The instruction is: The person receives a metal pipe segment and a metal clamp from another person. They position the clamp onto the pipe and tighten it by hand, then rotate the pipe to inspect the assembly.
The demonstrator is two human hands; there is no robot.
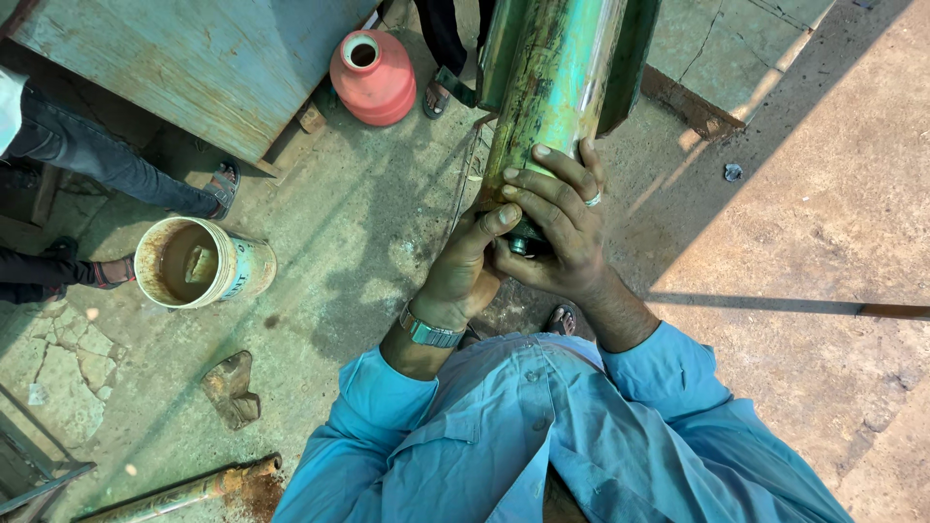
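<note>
Gripped green pipe (557,87) bottom end, both hands: right hand (557,228) fingers wrapped over, left hand (465,276) cupped beneath. Greasy surface, could slip.

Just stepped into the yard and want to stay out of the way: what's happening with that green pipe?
A person in a blue shirt holds the lower end of a worn green pipe with both hands. The right hand wraps its fingers over the pipe's end, and the left hand, with a wristwatch, grips from below beside it. On the ground to the left stand a bucket of muddy water and a red jug. Other people's legs and sandalled feet show at the left edge and near the jug.
</note>
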